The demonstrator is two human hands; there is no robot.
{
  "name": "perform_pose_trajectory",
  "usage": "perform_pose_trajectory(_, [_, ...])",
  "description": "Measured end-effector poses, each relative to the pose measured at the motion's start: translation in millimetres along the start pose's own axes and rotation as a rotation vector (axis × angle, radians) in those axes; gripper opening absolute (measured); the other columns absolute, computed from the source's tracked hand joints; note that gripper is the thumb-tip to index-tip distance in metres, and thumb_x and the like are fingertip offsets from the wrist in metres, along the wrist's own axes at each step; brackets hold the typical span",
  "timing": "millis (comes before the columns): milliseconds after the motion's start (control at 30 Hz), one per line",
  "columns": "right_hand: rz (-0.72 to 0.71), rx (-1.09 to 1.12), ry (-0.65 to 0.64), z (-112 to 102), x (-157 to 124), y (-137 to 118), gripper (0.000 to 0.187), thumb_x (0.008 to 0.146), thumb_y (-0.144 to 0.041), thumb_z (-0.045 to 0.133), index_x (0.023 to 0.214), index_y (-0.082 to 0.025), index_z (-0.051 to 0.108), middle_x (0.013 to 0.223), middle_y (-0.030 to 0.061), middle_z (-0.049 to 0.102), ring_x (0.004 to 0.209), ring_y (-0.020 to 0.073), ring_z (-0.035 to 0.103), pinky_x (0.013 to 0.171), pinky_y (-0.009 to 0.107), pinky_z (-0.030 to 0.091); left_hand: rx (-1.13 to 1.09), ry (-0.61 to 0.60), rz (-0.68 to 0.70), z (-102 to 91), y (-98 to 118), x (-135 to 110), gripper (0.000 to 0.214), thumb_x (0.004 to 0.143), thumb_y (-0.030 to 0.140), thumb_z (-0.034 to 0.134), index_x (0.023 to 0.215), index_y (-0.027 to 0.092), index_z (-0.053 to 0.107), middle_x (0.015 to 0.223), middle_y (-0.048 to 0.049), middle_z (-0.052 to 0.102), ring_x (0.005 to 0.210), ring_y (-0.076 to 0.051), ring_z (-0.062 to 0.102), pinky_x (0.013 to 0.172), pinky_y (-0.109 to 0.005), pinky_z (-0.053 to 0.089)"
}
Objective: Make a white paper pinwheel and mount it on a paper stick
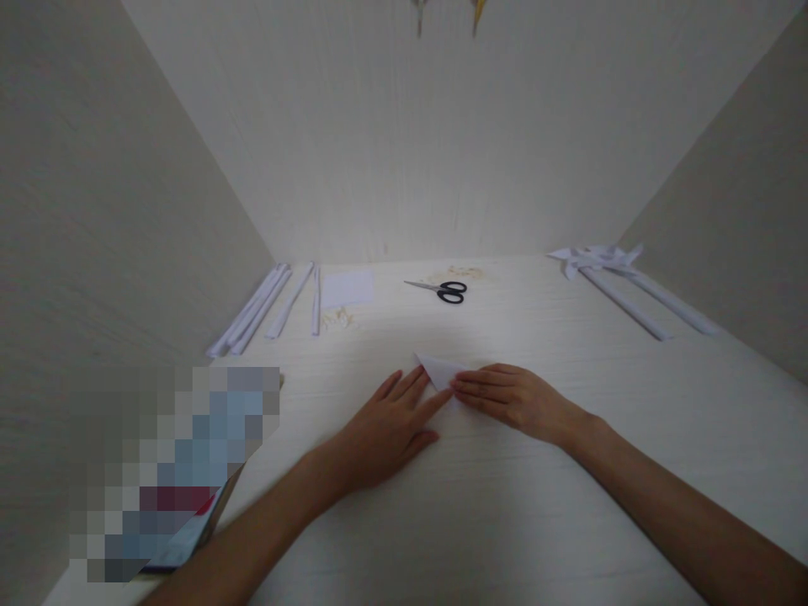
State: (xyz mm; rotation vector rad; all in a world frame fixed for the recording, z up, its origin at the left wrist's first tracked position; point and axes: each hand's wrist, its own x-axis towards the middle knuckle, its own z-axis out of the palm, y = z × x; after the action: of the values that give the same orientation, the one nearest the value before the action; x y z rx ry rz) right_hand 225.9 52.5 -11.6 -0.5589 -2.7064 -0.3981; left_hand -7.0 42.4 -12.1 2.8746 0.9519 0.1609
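Observation:
A white sheet of paper folded to a triangle (440,373) lies on the pale table in front of me. My left hand (397,418) lies palm down at its left, fingers spread, with fingertips touching the near-left edge and the thumb apart. On the paper's right end, my right hand (498,394) has its fingers pressed together and covers that corner. The right thumb is hidden. Beyond both hands, scissors with black handles (452,293) lie with their blades pointing left.
Rolled paper tubes (252,311) lie at the back left beside a square white sheet (347,289) and small pale scraps (341,318). At the back right, folded paper pinwheel-like shapes (597,257) sit by two tubes (624,303). A partly pixelated device (183,539) lies front left. Walls enclose the table.

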Motion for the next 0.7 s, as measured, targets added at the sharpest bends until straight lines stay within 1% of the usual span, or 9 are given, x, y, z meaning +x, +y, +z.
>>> perform_pose_trajectory(133, [-0.007,-0.01,0.006,-0.7,-0.2,0.3,0.029,0.087,-0.013,0.033,0.1,-0.013,0.059,0.107,0.0047,0.061,0.1,0.0157,0.055,0.079,0.03,0.049,0.008,-0.004,0.009,0.5,-0.4,-0.5,0.051,0.085,0.037,0.031,0.132,0.025,0.016,0.134,-0.0121,0.032,0.127,-0.023,0.02,0.1,-0.043,0.02])
perform_pose_trajectory(367, [-0.01,0.011,0.004,-3.0,0.5,-0.9,0.03,0.088,-0.013,0.032,0.101,-0.013,0.059,0.106,0.0042,0.062,0.099,0.0143,0.056,0.08,0.03,0.049,0.008,-0.017,0.004,-2.5,0.2,-0.6,0.046,0.085,0.038,0.03,0.127,0.021,0.028,0.133,-0.0123,0.033,0.127,-0.022,0.019,0.101,-0.041,0.02])
perform_pose_trajectory(600, [0.003,0.02,-0.005,-2.8,-0.3,-1.4,0.031,0.088,-0.014,0.031,0.1,-0.014,0.06,0.107,0.0042,0.061,0.099,0.0146,0.056,0.078,0.03,0.049,-0.003,-0.017,-0.005,-1.9,1.0,-0.6,0.045,0.084,0.036,0.034,0.125,0.018,0.029,0.134,-0.0126,0.032,0.127,-0.021,0.019,0.102,-0.041,0.019])
perform_pose_trajectory(700, [0.005,0.034,-0.015,-2.4,-1.2,-1.1,0.03,0.088,-0.014,0.032,0.103,-0.016,0.059,0.108,0.0039,0.06,0.101,0.014,0.055,0.08,0.03,0.048,-0.013,-0.002,-0.001,-0.8,0.6,-1.2,0.044,0.084,0.036,0.033,0.125,0.019,0.03,0.134,-0.012,0.032,0.127,-0.02,0.018,0.102,-0.041,0.018])
